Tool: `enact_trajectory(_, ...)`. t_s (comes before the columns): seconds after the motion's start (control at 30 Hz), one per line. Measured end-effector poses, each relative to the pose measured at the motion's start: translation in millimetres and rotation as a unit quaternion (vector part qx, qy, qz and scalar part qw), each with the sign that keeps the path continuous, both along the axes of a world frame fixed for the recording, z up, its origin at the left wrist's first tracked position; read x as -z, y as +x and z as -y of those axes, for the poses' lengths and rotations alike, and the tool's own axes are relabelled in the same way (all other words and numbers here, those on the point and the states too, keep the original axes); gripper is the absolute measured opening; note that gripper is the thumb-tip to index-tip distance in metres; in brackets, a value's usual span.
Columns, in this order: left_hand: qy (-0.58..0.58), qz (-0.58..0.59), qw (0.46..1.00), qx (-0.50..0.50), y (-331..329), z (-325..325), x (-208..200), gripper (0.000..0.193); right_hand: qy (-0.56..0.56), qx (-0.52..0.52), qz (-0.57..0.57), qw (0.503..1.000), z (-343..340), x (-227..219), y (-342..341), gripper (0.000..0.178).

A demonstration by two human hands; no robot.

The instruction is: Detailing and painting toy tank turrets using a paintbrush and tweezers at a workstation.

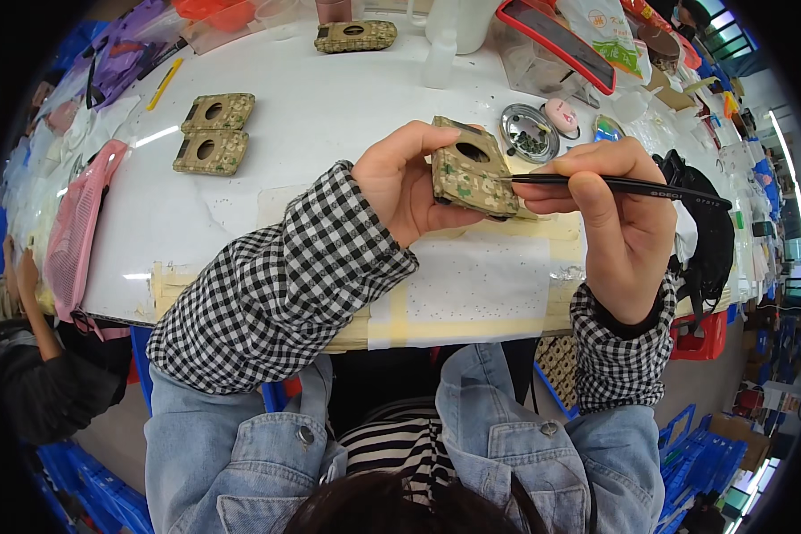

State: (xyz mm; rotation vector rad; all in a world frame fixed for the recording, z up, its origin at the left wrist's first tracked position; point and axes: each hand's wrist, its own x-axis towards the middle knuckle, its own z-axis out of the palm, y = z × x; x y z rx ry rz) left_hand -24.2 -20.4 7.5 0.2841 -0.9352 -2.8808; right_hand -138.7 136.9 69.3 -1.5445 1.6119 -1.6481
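My left hand (400,182) grips a camouflage-painted model tank body (461,182) with a round hole in its top, holding it tilted above the table. Between the thumb and fingers of my right hand (627,222) is a pair of black tweezers (636,185). Their tips reach the side of the tank body near its edge; whether they pinch a small part is too small to tell. Beyond my hands lies a round metal dish (505,125) with small dark-green bits in it. Two matching tank bodies (212,153) rest at the left, and another tank body (356,36) sits at the far side.
Below my hands, a white speckled sheet (472,289) is taped to the table. A pink round object (561,116) stands beside the dish. A red-edged phone (556,44) leans at the back right. A yellow stick-like tool (165,84), a pink mesh pouch (80,227) and a black bag (712,240) lie around.
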Motion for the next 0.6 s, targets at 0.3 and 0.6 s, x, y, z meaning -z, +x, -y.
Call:
enact_trajectory(0.3,-0.008,0.016,1.000,-0.012,0.1,-2.0,-2.5,0.045,0.003,0.004,-0.025,1.000,0.9,0.7,0.2,0.017)
enact_trajectory(0.6,-0.004,0.007,1.000,-0.006,0.5,-1.0,-1.0,0.045,-0.003,-0.004,0.005,1.000,0.7,2.3,-0.2,0.012)
